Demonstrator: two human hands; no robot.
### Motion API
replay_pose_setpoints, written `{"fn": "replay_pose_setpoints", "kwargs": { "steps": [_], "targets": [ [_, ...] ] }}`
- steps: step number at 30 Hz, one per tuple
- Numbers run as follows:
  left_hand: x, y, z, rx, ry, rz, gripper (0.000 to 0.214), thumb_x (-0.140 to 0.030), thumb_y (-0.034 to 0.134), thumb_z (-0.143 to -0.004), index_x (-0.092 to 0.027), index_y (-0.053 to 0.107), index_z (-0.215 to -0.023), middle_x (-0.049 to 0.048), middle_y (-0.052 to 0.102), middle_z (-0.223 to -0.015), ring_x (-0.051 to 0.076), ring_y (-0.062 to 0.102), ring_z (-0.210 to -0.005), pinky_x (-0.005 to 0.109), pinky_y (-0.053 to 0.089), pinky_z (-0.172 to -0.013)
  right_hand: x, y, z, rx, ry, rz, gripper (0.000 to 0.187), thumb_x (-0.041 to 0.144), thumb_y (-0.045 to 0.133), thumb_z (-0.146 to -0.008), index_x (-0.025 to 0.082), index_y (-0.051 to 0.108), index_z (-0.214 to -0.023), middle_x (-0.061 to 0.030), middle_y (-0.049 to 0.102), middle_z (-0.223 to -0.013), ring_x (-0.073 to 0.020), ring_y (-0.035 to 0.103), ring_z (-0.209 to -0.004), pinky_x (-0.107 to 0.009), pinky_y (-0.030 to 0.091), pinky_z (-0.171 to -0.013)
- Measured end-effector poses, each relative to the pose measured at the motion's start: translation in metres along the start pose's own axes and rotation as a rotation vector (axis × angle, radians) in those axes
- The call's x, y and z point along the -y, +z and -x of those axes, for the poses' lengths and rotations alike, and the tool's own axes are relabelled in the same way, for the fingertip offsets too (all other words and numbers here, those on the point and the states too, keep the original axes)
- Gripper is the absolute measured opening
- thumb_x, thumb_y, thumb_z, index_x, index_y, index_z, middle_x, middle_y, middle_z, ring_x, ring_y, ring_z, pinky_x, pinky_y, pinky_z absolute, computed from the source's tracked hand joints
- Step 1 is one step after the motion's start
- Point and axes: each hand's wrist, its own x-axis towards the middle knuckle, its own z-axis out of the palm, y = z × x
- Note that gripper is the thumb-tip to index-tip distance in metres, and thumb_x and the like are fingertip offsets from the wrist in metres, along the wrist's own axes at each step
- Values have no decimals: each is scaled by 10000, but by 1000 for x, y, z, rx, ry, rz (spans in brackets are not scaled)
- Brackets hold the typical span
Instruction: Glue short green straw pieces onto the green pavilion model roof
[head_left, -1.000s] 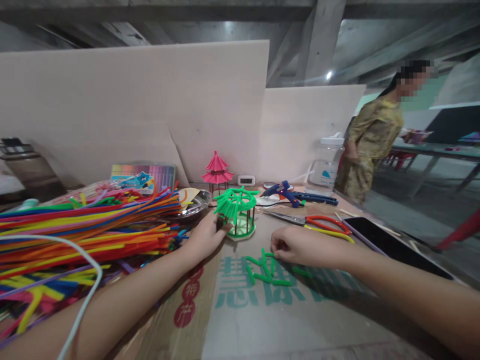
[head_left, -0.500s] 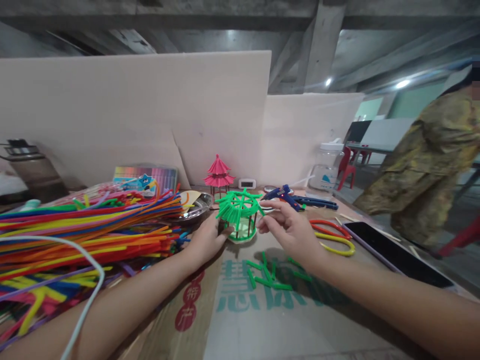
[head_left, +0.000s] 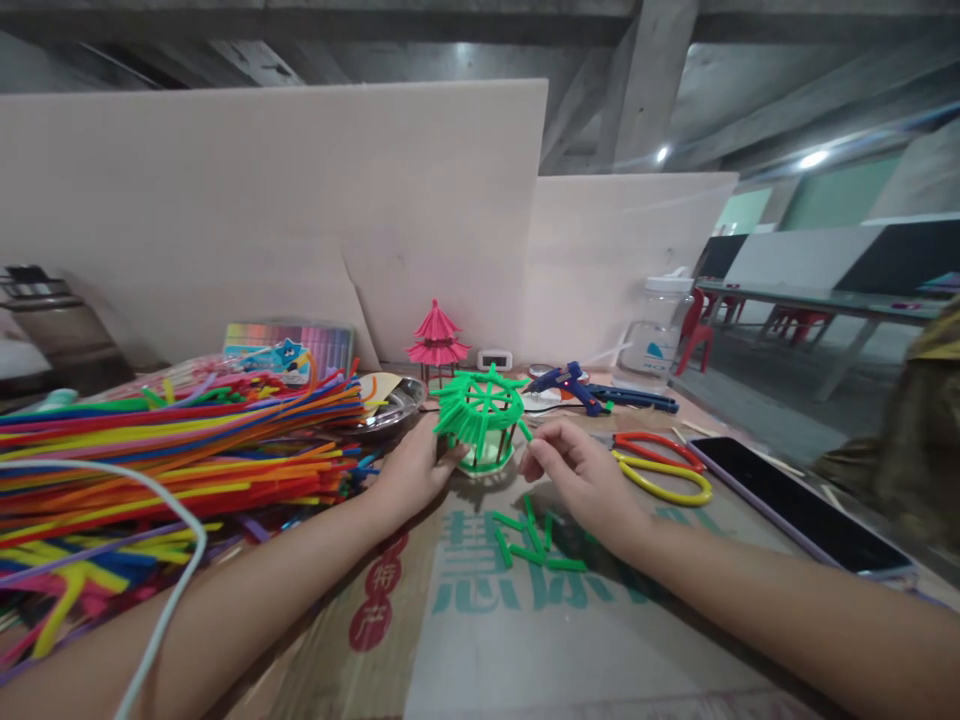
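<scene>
One miniature green pavilion stands upright on the cardboard, between the two hands, its roof of chenille stems carried on thin brown posts. Slanting strips cover the roof's left and front, while the ring and spokes on the right lie bare. The left hand grasps the model at its left side, thumb low by the base; its other fingertips are hidden. The right hand pinches a short green strip between thumb and forefinger beside the roof's right edge; whether the strip is fixed there, or carries glue, I cannot tell.

For a neat result, the left hand's grip would best stay light and low, so the slender posts do not bend. The strip wants pinching near its outer end, its inner end meeting the ring squarely and its slope matching the neighbouring strips; a short, still press should help it bond.

Several cut green pieces lie loose on the cardboard, nearer the wearer. Beyond the model stand a pink pagoda and a blue hot-glue gun; its nozzle calls for care. Red-and-yellow scissor handles lie past the right hand, and bundled chenille stems crowd the left.
</scene>
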Motion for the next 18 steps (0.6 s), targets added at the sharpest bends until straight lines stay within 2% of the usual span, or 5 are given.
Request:
{"fn": "replay_pose_setpoints", "kwargs": {
  "steps": [3,8,18],
  "targets": [
    [-1,0,1,3,-14,-11,404,-333,529,-926,-162,535,-1292,147,629,-1262,306,568,-1259,498,394,-1156,2,-1,2,3,-30,34,241,391,504,-995,220,543,-829,8,628,-699,-149,609,-651,-271,492,-626],
    [-2,-1,2,-17,58,-25,394,-295,526,-925,-178,531,-1301,146,585,-1343,304,508,-1339,496,387,-1166,7,-2,3,14,-84,179,279,329,476,-995,217,542,-749,16,598,-664,-138,572,-622,-260,437,-602],
    [-2,-1,2,-10,75,-50,385,-257,518,-909,-154,519,-1280,164,557,-1357,313,495,-1353,504,409,-1155,10,1,-2,5,-95,232,249,292,488,-968,214,555,-742,24,601,-650,-135,569,-608,-247,429,-595]
  ]
}}
